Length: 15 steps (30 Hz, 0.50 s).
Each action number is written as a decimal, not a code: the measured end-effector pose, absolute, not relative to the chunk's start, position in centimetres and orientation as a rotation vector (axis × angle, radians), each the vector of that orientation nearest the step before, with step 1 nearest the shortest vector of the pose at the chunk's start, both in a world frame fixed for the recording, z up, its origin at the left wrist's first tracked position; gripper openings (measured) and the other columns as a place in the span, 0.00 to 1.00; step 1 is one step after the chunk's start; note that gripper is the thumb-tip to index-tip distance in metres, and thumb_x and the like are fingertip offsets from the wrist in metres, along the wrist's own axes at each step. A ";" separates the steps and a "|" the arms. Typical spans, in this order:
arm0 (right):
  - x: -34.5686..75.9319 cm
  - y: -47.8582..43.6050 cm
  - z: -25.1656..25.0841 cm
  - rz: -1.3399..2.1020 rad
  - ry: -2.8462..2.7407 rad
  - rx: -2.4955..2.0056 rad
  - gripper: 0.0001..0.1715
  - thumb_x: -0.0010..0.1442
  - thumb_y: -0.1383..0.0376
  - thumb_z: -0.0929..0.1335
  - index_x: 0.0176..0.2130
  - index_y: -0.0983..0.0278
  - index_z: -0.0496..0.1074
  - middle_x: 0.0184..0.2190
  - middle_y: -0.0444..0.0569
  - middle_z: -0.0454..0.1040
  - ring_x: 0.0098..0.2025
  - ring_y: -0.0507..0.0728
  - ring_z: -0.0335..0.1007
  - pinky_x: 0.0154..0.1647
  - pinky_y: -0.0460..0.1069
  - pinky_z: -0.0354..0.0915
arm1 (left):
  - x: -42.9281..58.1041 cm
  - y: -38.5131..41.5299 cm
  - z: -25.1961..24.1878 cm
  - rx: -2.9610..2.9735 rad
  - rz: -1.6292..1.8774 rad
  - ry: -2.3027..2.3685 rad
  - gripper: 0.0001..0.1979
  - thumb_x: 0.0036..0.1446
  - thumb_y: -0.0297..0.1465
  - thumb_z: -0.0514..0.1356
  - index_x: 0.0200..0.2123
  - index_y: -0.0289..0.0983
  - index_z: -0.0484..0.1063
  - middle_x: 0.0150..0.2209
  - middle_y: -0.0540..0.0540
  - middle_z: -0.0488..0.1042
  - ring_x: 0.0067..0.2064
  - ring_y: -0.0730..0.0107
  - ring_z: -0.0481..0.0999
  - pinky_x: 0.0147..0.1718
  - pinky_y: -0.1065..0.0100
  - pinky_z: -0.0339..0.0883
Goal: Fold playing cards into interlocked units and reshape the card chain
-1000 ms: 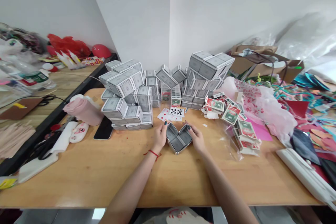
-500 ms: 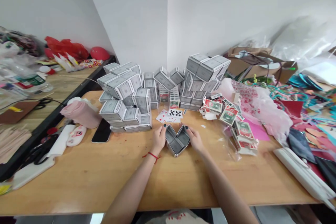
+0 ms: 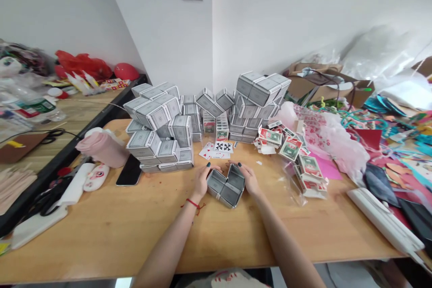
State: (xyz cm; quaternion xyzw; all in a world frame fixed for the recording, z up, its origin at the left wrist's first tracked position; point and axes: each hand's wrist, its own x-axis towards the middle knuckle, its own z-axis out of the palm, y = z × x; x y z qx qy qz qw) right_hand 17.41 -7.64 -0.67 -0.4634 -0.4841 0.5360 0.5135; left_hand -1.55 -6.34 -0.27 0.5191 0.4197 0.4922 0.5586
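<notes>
Card box [image 3: 225, 189]: gray, V-shaped, open-topped, at twelve o'clock from the wearer, held between both hands; whether it touches the table [image 3: 128, 229], I cannot tell.
Left hand [image 3: 201, 182]: gripping the box's ten-o'clock wall, thumb at the rim, other fingers partly hidden.
Right hand [image 3: 250, 180]: gripping the three-o'clock wall, thumb near the rim, other fingers mostly hidden.
Playing cards [image 3: 222, 147]: flat, twelve o'clock from the box.
Left stack [image 3: 154, 113]: gray, ten o'clock.
Right stack [image 3: 259, 89]: gray, one o'clock.
Phone [image 3: 129, 172]: nine o'clock.

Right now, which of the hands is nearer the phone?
Left. The left hand is to the right of the phone; the right hand is farther right, past the card piece.
</notes>
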 end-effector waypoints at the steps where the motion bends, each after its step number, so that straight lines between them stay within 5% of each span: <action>1: 17.2 -7.6 -0.8 1.285 -1.152 -1.120 0.28 0.52 0.47 0.62 0.41 0.64 0.73 0.39 0.52 0.75 0.42 0.61 0.69 0.47 0.55 0.60 | -1.3 -6.3 -0.5 1.205 1.174 1.016 0.24 0.54 0.44 0.47 0.30 0.33 0.75 0.32 0.41 0.76 0.36 0.62 0.74 0.38 0.62 0.66; 5: 16.7 -7.6 -1.2 1.238 -1.126 -1.167 0.28 0.52 0.46 0.61 0.37 0.64 0.74 0.34 0.51 0.76 0.35 0.59 0.71 0.40 0.53 0.63 | -0.9 -6.2 -1.0 1.161 1.185 1.046 0.28 0.56 0.45 0.42 0.25 0.33 0.75 0.29 0.40 0.76 0.33 0.63 0.74 0.37 0.63 0.66; 10: 16.8 -8.2 -1.2 1.180 -1.107 -1.179 0.25 0.53 0.47 0.61 0.34 0.64 0.73 0.34 0.50 0.75 0.37 0.58 0.69 0.41 0.51 0.62 | -1.7 -6.8 -0.3 1.227 1.155 0.965 0.30 0.58 0.44 0.37 0.35 0.32 0.75 0.36 0.40 0.76 0.42 0.61 0.72 0.45 0.60 0.62; 15: 16.5 -8.9 -1.4 1.117 -1.077 -1.227 0.24 0.54 0.49 0.61 0.35 0.65 0.73 0.36 0.50 0.74 0.39 0.58 0.69 0.42 0.51 0.61 | -1.8 -7.5 -0.2 1.410 1.144 0.941 0.21 0.55 0.41 0.47 0.39 0.33 0.72 0.40 0.42 0.74 0.41 0.62 0.72 0.42 0.64 0.63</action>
